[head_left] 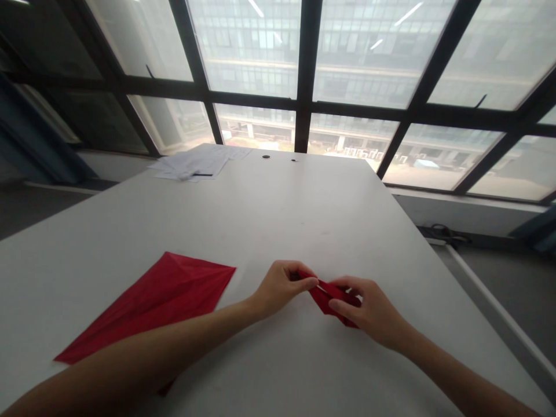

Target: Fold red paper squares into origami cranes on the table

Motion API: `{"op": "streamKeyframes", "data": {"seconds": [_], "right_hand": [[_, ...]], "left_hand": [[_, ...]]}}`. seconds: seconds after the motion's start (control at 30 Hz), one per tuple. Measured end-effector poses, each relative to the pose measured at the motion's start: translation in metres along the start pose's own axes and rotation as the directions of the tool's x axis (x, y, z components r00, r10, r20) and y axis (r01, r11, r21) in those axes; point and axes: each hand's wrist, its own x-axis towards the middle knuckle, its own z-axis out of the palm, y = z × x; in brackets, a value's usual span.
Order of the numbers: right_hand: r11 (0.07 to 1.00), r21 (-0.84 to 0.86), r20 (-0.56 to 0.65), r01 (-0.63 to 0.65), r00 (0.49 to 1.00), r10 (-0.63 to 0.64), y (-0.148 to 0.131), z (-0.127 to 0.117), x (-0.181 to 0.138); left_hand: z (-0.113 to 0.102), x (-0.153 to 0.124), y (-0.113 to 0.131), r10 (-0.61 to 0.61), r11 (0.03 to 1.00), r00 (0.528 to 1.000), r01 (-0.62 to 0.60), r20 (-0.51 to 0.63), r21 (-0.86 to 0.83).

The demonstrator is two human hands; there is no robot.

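A small folded piece of red paper (324, 302) is between my two hands, just above or on the white table (260, 214). My left hand (284, 284) pinches its upper left end between thumb and fingers. Around its right part, my right hand (367, 307) is closed, the thumb on the near side and the fingers on the far side. A narrow pale gap or edge shows along the fold between the hands. To the left lies a larger sheet of red paper (169, 292) with creases, partly hidden under my left forearm.
Loose white papers (195, 162) lie at the table's far left corner, with a dark strip on them. Two small dark spots sit near the far edge. Large windows (256, 52) stand behind the table. Dark cables (447, 233) lie beyond its right edge.
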Motion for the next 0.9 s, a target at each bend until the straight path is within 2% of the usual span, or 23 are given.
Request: {"op": "streamKeyframes", "data": {"seconds": [0.1,0.17,0.23,0.27,0.33,0.4,0.47,0.53,0.63,0.7,0.77,0.83,0.9], "right_hand": [[0.998,-0.008,0.049,-0.065,0.997,0.066,0.003,0.000,0.000],[0.998,-0.032,-0.035,-0.047,0.998,0.046,0.006,0.000,0.001],[0.989,-0.131,-0.178,0.067,0.980,-0.090,0.009,0.000,0.002],[0.962,-0.226,-0.236,0.155,0.949,-0.208,0.011,-0.001,0.002],[0.829,-0.468,-0.249,0.306,0.854,-0.456,0.014,-0.002,0.003],[0.643,-0.670,-0.139,0.371,0.789,-0.599,0.016,-0.001,0.003],[0.502,-0.782,-0.028,0.368,0.785,-0.619,0.016,0.000,0.003],[0.436,-0.825,0.040,0.359,0.807,-0.589,0.017,0.002,0.003],[0.406,-0.837,0.121,0.367,0.848,-0.517,0.019,0.006,0.003],[0.408,-0.835,0.155,0.369,0.869,-0.469,0.020,0.009,0.003],[0.436,-0.823,0.164,0.365,0.886,-0.433,0.021,0.012,0.001],[0.485,-0.797,0.156,0.361,0.898,-0.411,0.018,0.015,-0.003],[0.554,-0.754,0.140,0.352,0.911,-0.389,0.014,0.015,-0.006]], "left_hand": [[0.001,-0.002,0.002,0.039,0.999,0.999,-0.039,-0.012,0.009],[0.001,-0.002,0.003,0.066,0.997,0.998,-0.067,-0.021,-0.046],[0.002,-0.002,0.004,0.074,0.992,0.996,-0.078,-0.051,-0.097],[0.002,-0.002,0.004,0.066,0.992,0.996,-0.072,-0.058,-0.108],[0.003,-0.002,0.004,0.037,0.993,0.999,-0.041,-0.039,-0.111],[0.004,-0.001,0.002,0.015,0.997,1.000,-0.014,0.012,-0.074],[0.003,0.000,-0.001,0.017,1.000,0.999,-0.018,0.033,0.019],[0.001,0.001,-0.004,0.040,0.982,0.998,-0.046,0.039,0.183],[-0.004,0.000,-0.005,0.151,0.859,0.983,-0.185,0.108,0.478],[-0.005,-0.004,-0.002,0.262,0.693,0.948,-0.316,0.181,0.648],[-0.002,-0.012,0.003,0.321,0.510,0.908,-0.404,0.267,0.760],[0.005,-0.021,0.007,0.284,0.395,0.878,-0.473,0.384,0.788],[0.011,-0.030,0.007,0.231,0.332,0.852,-0.523,0.470,0.785]]}}
